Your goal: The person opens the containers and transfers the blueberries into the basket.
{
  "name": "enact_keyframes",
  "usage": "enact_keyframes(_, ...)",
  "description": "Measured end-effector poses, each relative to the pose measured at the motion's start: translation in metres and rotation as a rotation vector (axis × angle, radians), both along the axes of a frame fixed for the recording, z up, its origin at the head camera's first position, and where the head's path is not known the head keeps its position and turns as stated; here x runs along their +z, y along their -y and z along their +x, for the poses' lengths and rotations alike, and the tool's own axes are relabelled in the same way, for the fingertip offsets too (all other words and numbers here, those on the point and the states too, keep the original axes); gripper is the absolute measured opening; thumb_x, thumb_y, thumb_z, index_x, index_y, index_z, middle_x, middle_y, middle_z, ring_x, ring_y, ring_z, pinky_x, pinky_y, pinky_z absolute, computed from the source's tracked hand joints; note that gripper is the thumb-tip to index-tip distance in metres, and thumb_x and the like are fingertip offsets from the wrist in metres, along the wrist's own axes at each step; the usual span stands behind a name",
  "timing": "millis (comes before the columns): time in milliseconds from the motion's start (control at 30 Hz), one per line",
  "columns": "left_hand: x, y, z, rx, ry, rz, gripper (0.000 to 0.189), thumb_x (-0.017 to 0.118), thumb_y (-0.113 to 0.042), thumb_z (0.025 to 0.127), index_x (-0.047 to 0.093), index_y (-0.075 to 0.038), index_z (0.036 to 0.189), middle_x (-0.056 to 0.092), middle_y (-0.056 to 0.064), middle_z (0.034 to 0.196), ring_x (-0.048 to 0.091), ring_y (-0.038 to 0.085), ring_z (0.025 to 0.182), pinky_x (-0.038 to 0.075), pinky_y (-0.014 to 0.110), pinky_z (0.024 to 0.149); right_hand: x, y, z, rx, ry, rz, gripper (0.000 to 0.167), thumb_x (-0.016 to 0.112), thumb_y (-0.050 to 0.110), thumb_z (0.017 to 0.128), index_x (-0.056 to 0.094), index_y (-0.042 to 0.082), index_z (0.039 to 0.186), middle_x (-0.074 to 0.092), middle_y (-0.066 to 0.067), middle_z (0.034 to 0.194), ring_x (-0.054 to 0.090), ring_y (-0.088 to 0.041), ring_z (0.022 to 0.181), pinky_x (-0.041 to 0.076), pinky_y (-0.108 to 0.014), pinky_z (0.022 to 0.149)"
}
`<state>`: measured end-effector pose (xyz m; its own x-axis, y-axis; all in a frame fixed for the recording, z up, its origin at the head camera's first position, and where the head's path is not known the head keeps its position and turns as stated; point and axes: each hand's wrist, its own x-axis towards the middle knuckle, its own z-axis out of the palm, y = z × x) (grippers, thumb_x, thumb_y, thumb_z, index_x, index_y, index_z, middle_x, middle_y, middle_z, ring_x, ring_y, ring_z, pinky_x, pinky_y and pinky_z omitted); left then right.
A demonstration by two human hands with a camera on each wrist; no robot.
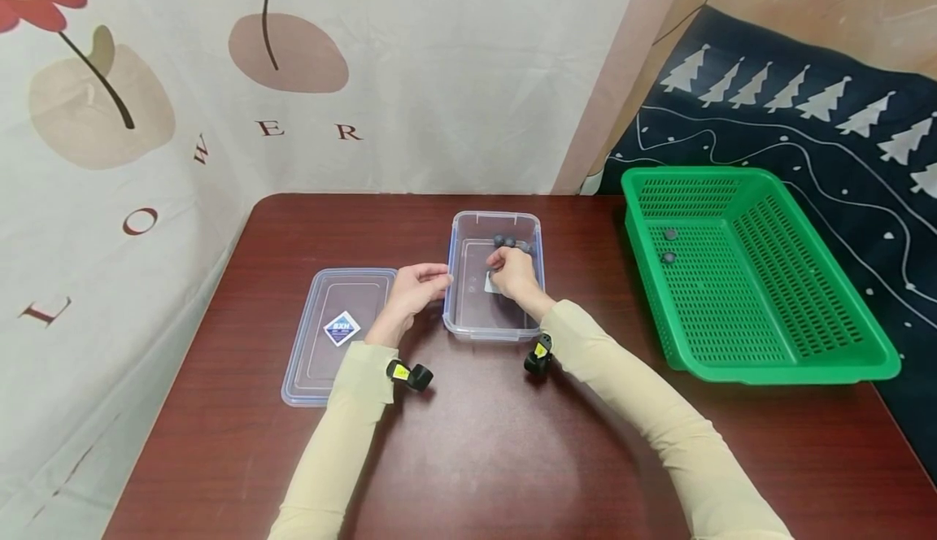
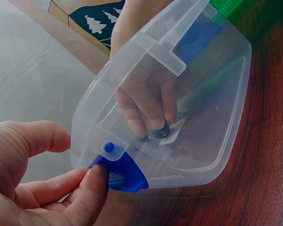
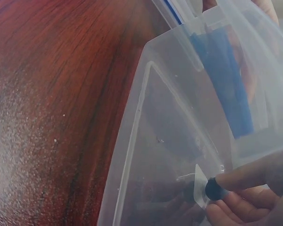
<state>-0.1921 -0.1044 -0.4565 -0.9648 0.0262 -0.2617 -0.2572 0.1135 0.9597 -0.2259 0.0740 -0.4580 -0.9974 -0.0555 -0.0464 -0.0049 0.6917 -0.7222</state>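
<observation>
A clear plastic food container stands lidless on the table. My left hand is at its left wall, thumb and a finger pinching the blue side latch. My right hand reaches inside, pinching a blueberry between thumb and fingertips, low over the container floor beside a small white label. Several more blueberries lie at the container's far end, partly hidden by the hand. Left of my left hand lies the container's lid, flat, with a diamond-shaped sticker.
At the right stands a green slotted basket with two blueberries near its left side. The reddish-brown table is backed by a pale printed curtain. A dark cloth with tree prints hangs behind the basket.
</observation>
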Motion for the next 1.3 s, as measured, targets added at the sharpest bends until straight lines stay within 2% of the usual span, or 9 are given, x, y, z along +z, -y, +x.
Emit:
enact_keyframes(267,0.001,0.000,0.000,0.000,0.005,-0.006,0.033,0.062,-0.003,0.086,0.059,0.011,0.116,0.064,0.023,0.105,0.062,0.008,0.067,0.057,0.027,0.074,0.000,0.000,0.001,0.006,-0.003,-0.012,0.021,0.059,-0.010,0.068,0.067,0.000,0.085,0.067,-0.012,0.081,0.062,-0.024,0.080,0.052,-0.029,0.073)
enact_keyframes(433,0.001,-0.001,0.000,-0.002,0.012,-0.012,0.034,0.062,-0.003,0.086,0.059,0.010,0.117,0.064,0.022,0.104,0.061,0.008,0.067,0.056,0.035,0.079,0.006,-0.001,0.003,0.003,0.038,-0.129,0.016,0.065,-0.006,0.071,0.067,-0.002,0.087,0.068,-0.013,0.082,0.063,-0.022,0.078,0.052,-0.025,0.070)
enact_keyframes(667,0.002,0.000,0.001,-0.001,0.004,-0.015,0.034,0.062,-0.003,0.086,0.059,0.011,0.116,0.065,0.022,0.103,0.061,0.008,0.067,0.056,0.034,0.079,0.026,-0.013,0.003,0.017,0.084,-0.304,0.021,0.068,-0.004,0.075,0.066,-0.006,0.095,0.067,-0.013,0.088,0.059,-0.015,0.075,0.048,-0.017,0.064)
enact_keyframes(900,0.002,0.000,0.002,-0.001,-0.006,-0.016,0.034,0.062,-0.003,0.086,0.058,0.012,0.116,0.064,0.023,0.103,0.061,0.007,0.066,0.057,0.027,0.072,0.055,-0.036,0.000,-0.011,0.062,-0.380,0.022,0.068,-0.003,0.078,0.066,-0.007,0.100,0.066,-0.015,0.092,0.056,-0.012,0.075,0.046,-0.016,0.063)
enact_keyframes(1067,0.003,0.000,0.002,-0.003,-0.013,-0.025,0.034,0.062,-0.002,0.086,0.058,0.012,0.116,0.064,0.023,0.103,0.061,0.007,0.067,0.057,0.025,0.071,0.071,-0.054,0.001,-0.028,0.050,-0.368,0.023,0.068,-0.001,0.081,0.065,-0.004,0.104,0.065,-0.017,0.100,0.058,-0.018,0.082,0.049,-0.020,0.069)
enact_keyframes(1300,0.003,0.000,0.001,-0.002,-0.010,-0.031,0.034,0.062,-0.003,0.086,0.059,0.011,0.116,0.064,0.023,0.104,0.062,0.009,0.069,0.057,0.028,0.074,0.088,-0.081,0.003,-0.065,0.052,-0.338,0.025,0.065,0.006,0.086,0.063,-0.002,0.110,0.062,-0.017,0.109,0.056,-0.025,0.092,0.051,-0.035,0.088)
